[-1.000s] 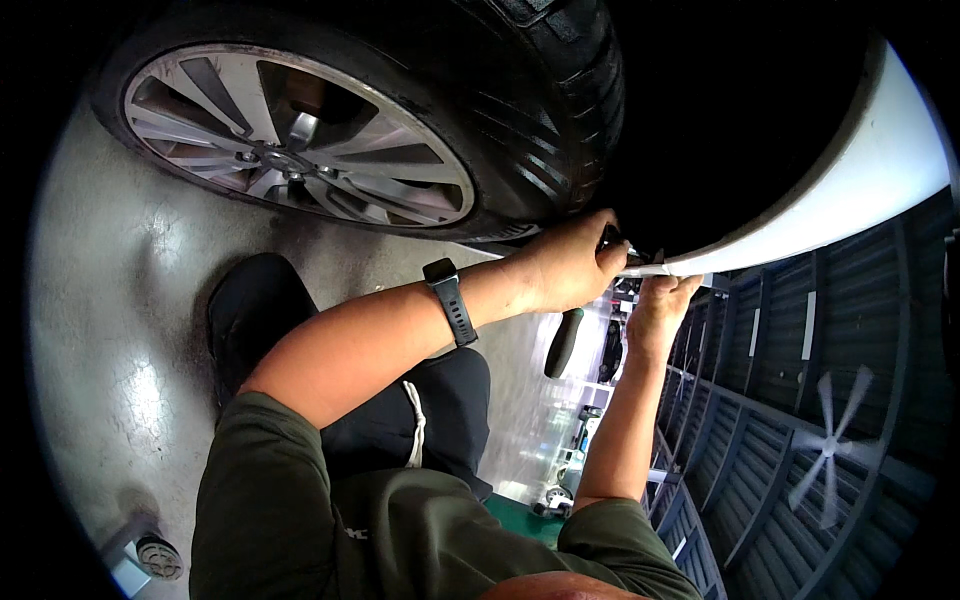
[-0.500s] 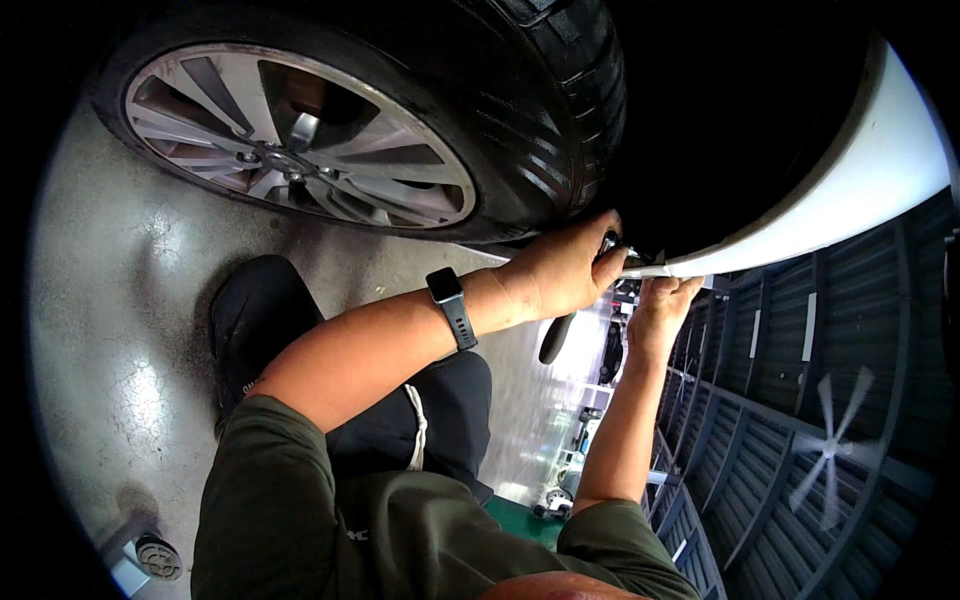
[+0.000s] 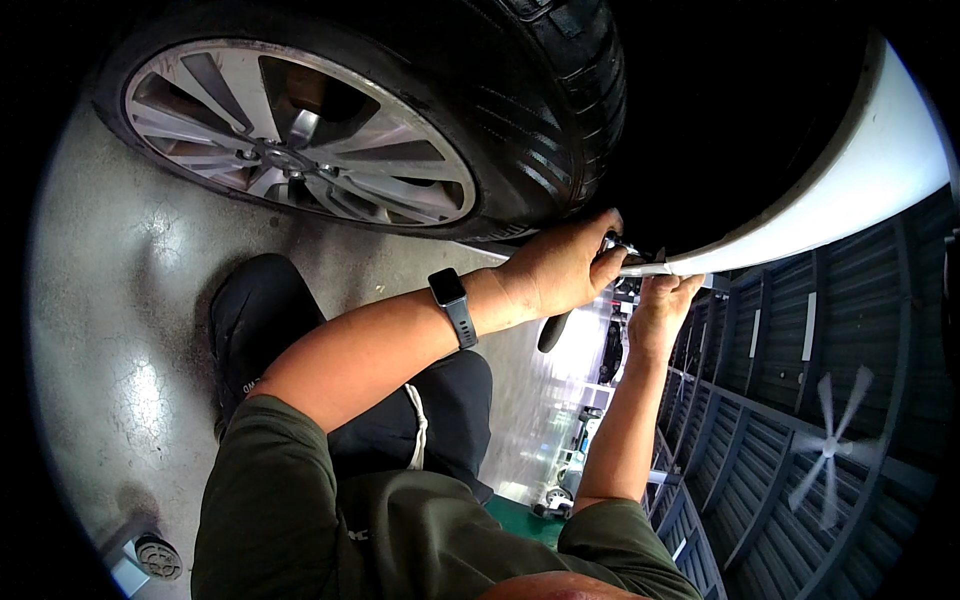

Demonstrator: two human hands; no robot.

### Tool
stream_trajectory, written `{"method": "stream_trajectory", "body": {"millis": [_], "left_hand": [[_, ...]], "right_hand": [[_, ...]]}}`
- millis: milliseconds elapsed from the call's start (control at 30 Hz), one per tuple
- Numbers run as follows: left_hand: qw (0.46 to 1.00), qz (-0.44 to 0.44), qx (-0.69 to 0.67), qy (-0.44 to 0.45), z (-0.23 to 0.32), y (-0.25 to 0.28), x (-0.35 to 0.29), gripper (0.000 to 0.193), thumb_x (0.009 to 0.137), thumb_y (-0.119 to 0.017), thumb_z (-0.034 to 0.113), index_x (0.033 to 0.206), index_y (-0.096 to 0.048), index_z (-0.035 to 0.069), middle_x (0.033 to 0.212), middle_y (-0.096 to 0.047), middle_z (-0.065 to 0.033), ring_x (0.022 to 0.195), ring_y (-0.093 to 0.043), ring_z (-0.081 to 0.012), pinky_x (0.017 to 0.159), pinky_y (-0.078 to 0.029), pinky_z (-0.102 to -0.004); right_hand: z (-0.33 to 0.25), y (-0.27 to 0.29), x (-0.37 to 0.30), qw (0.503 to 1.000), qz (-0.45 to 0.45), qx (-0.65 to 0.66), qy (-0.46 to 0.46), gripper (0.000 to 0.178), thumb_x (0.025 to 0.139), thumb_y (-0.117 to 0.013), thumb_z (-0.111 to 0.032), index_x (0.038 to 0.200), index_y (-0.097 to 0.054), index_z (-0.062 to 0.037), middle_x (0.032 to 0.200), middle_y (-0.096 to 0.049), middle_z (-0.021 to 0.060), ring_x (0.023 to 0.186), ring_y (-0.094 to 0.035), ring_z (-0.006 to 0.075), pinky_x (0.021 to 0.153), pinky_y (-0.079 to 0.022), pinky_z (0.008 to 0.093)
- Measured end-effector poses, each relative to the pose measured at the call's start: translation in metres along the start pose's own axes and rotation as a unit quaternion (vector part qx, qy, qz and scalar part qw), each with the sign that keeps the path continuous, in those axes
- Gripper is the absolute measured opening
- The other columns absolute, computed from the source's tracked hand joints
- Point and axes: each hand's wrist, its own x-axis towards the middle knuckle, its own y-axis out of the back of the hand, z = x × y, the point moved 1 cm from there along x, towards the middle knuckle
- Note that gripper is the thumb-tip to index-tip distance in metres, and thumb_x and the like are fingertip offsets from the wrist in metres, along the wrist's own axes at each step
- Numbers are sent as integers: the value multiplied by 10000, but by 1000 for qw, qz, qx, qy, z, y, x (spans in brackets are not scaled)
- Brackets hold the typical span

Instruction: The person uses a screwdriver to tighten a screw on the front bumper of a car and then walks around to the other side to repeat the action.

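Note:
My left hand, with a dark watch on its wrist, is closed around a ratchet. The ratchet's black handle hangs below the palm, and its shiny metal head shows between thumb and fingers. That head points at the lower edge of a white fender, beside the tyre. Just to the right, my right hand has its bent fingers on the fender's edge. What the ratchet's tip sits on is too small and dark to make out.
A silver alloy wheel fills the upper left. The dark wheel arch lies between tyre and fender. My bent knee is under the left forearm. A blurred ceiling fan hangs at the right. A blue-grey lift arm with a round pad stands lower left.
The ratchet's handle has swung slightly up and to the left under my left hand. Both hands stay in nearly the same place.

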Motion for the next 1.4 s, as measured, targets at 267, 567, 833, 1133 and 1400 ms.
{"method": "stream_trajectory", "body": {"millis": [267,567,833,1133,1400], "left_hand": [[999,10,26,-21,-5,-2,-1,209,1006,-617,173,1166,-540,65,830,-687,-186,725,-696,-369,645,-534,-442],[998,14,57,-29,-10,-5,-1,237,992,-631,174,1180,-545,60,821,-704,-201,745,-712,-400,640,-550,-454],[994,48,67,-66,-14,-9,-1,249,989,-635,188,1185,-547,62,814,-707,-213,741,-712,-411,638,-556,-466],[990,37,-33,-133,-22,2,-12,127,998,-577,151,1088,-545,68,710,-615,-116,628,-635,-258,604,-505,-366],[990,-29,-136,-1,-42,-5,-27,209,967,-524,68,1140,-634,31,948,-645,-62,769,-588,-117,702,-500,-283]], "right_hand": [[0,-4,2,999,-1,33,15,1201,766,-725,-779,1549,-188,-44,1445,-463,114,1317,-489,250,1141,-406,428],[0,-1,0,1000,-3,14,20,1182,802,-730,-751,1502,-213,49,1410,-482,189,1319,-465,273,1152,-336,430],[-1,5,1,1000,-12,20,19,1164,807,-747,-726,1484,-236,71,1353,-510,181,1267,-482,257,1123,-355,423],[-6,-2,-6,997,-17,33,-66,1263,714,-729,-801,1578,-151,-83,1539,-374,166,1442,-383,357,1174,-292,631],[-4,3,-1,997,-24,40,-62,1219,745,-721,-762,1587,-136,-101,1595,-315,181,1483,-328,373,1181,-273,675]]}}
